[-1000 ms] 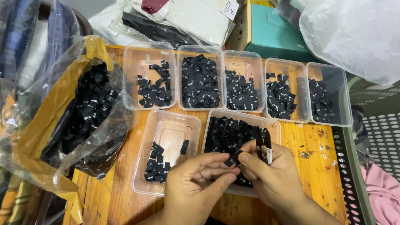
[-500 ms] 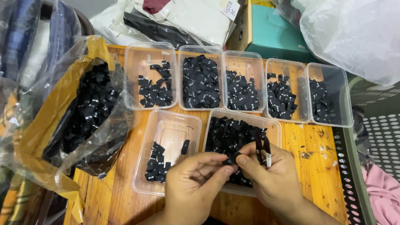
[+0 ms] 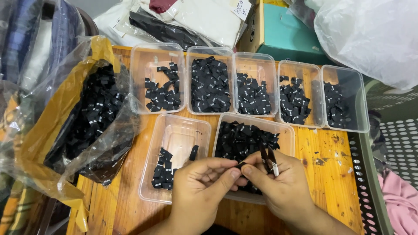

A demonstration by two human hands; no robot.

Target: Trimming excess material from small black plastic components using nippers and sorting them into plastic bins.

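My left hand [image 3: 201,187] and my right hand [image 3: 278,187] meet over the front edge of a clear plastic tray [image 3: 289,138] heaped with small black fabric labels [image 3: 241,138]. Both pinch one black label [image 3: 241,166] between thumb and forefinger. My right hand also grips a small pair of dark snips [image 3: 268,159], blades pointing up. To the left stands a second clear tray [image 3: 179,130] with a few black labels [image 3: 163,174] in its near corner.
Several clear trays [image 3: 254,61] of black labels line the back of the wooden table [image 3: 328,174]. A plastic bag [image 3: 87,117] full of labels lies at left. Folded garments, a teal box [image 3: 289,32] and a white bag sit behind; a perforated grey crate [image 3: 392,143] is at right.
The snips in my right hand have tilted more upright. Both hands have stayed over the front tray, fingers still working the one label.
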